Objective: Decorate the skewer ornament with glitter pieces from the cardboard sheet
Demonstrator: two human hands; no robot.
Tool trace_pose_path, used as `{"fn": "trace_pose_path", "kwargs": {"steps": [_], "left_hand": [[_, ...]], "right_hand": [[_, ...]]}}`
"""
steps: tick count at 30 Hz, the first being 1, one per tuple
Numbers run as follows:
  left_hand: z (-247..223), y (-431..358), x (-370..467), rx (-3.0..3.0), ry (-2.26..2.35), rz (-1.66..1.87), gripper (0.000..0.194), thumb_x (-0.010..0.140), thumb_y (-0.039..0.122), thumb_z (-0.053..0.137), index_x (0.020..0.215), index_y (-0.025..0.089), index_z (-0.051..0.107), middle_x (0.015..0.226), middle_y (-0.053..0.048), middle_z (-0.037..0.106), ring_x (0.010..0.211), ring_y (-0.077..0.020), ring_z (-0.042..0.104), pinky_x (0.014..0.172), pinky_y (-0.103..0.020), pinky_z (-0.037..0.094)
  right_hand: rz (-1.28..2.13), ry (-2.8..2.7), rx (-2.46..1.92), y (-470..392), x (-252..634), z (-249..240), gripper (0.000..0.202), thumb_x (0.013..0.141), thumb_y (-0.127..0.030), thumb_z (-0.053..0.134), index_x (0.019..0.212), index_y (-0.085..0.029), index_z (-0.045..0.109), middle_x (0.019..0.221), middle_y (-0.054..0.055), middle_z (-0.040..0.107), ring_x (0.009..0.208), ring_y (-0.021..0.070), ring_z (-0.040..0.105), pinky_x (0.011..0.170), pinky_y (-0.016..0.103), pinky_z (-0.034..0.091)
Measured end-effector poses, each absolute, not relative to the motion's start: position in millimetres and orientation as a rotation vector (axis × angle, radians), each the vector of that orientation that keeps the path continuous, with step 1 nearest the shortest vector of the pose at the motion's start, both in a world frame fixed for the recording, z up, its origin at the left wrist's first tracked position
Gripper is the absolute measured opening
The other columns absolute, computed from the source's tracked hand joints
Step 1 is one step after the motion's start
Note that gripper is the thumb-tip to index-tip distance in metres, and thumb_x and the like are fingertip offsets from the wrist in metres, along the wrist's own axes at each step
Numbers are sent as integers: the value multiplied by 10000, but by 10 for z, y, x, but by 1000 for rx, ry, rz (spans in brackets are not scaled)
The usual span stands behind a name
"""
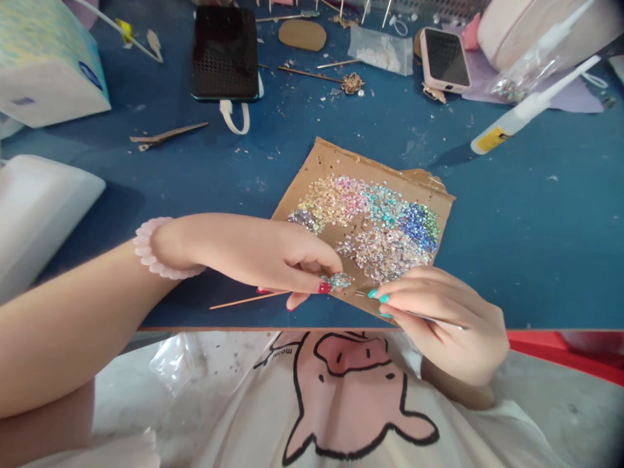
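Note:
My left hand (297,260) is closed, pinching a small ornament (340,280) covered in turquoise and clear rhinestones. A thin, orange-brown stick (246,300) runs out to the left from under these fingers; its join to the ornament is hidden. In my right hand (443,315) is a pair of slim metal tweezers (446,322), the tips just right of the ornament and apart from it. I cannot tell whether they grip a stone. Under both hands lies a cardboard sheet (324,156) with loose rhinestones (385,255) sorted by colour: silver, yellow, pink, turquoise, blue, green and clear.
A glue bottle (502,130) stands at the right. Toward the back are a white-framed phone (444,60), a black device (225,55) with a short white cable, a flower-topped stick (316,75) and a bag of white bits (380,51). A clip (168,134) and tissue box (53,71) are left.

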State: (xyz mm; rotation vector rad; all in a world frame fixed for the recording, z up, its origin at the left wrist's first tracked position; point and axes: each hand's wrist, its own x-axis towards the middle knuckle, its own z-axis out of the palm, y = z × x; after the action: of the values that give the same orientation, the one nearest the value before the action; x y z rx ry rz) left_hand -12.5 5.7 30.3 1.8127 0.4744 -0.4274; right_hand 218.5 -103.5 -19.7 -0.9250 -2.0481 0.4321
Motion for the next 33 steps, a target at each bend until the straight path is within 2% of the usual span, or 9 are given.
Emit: {"fn": "trace_pose_path", "kwargs": {"steps": [3,10,28,33], "left_hand": [[300,60,-120,1815,477,-427,306,1007,310,434,733,200,513,569,77,459,456,-59,440,424,-180,315],[288,66,-128,1788,481,-425,306,1010,300,429,733,198,508,579,76,515,439,-45,453,413,-148,331],[269,71,-143,1809,471,-422,302,1008,316,422,747,204,524,585,69,499,456,-65,444,425,-177,323],[270,66,-145,1824,473,-428,314,1004,356,416,763,201,544,626,47,570,490,-80,486,457,-185,349]], "right_hand": [[405,-2047,-916,-1034,2178,-203,234,771,2,703,888,-183,621,795,19,727,724,143,656,672,328,569],[380,-2072,-892,-1038,2176,-195,224,775,4,698,891,-174,625,783,34,722,720,145,654,645,315,563],[414,-2079,-832,-1025,2179,-155,176,789,-17,692,878,-151,622,756,51,713,701,151,655,617,313,543],[494,-2036,-862,-1079,2208,-171,224,778,-6,690,921,-169,635,853,53,736,778,165,686,703,342,566]]}}
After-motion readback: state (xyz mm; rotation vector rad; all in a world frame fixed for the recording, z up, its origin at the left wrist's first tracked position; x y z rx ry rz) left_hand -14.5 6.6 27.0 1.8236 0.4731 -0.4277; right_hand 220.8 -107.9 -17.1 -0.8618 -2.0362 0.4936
